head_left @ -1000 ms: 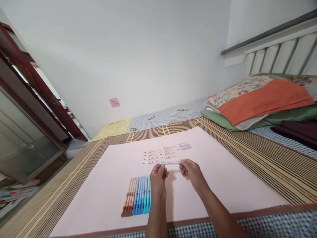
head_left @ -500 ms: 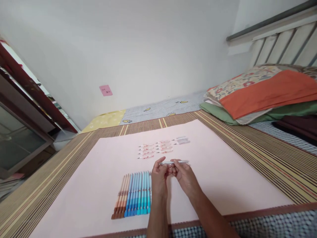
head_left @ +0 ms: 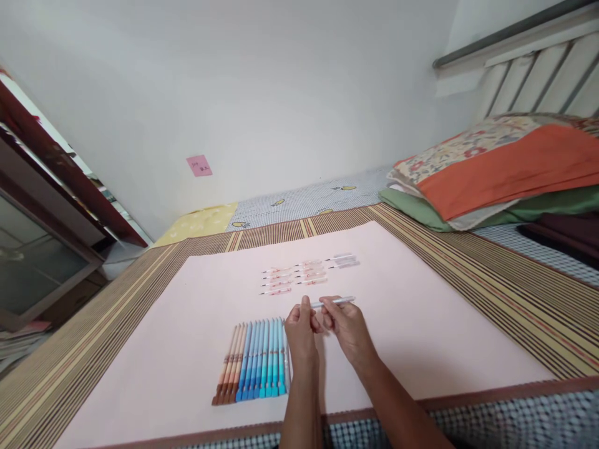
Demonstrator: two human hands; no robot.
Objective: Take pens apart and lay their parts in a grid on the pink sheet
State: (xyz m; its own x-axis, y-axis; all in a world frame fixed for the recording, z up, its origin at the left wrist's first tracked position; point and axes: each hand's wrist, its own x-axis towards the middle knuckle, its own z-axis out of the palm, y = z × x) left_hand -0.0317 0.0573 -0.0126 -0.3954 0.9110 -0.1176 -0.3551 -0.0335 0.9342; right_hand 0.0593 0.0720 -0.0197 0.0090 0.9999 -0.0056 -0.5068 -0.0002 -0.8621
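A thin pale pen (head_left: 345,300) lies crosswise between my hands, a little above the pink sheet (head_left: 412,349). My left hand (head_left: 302,321) pinches its left end, thumb on top, and hides the tip. My right hand (head_left: 344,321) is closed around its middle, with the right end sticking out past the fingers. Just left of my left wrist is a tidy row of pens (head_left: 255,358), shaded brown, blue and turquoise. Beyond my hands lie several slim white pen refills (head_left: 276,284) with pinkish marks, and a few greyish ones (head_left: 345,260) to their right.
The sheet rests on a striped mat (head_left: 435,280). Folded bedding with an orange band (head_left: 510,171) is stacked at the right, below a radiator (head_left: 547,78). A pink note (head_left: 199,165) is stuck to the white wall, and a cabinet (head_left: 37,262) stands at the left.
My left thumb and fingers have closed over the pen's left end, which showed before. The pen now tilts slightly up to the right. The view has shifted a little.
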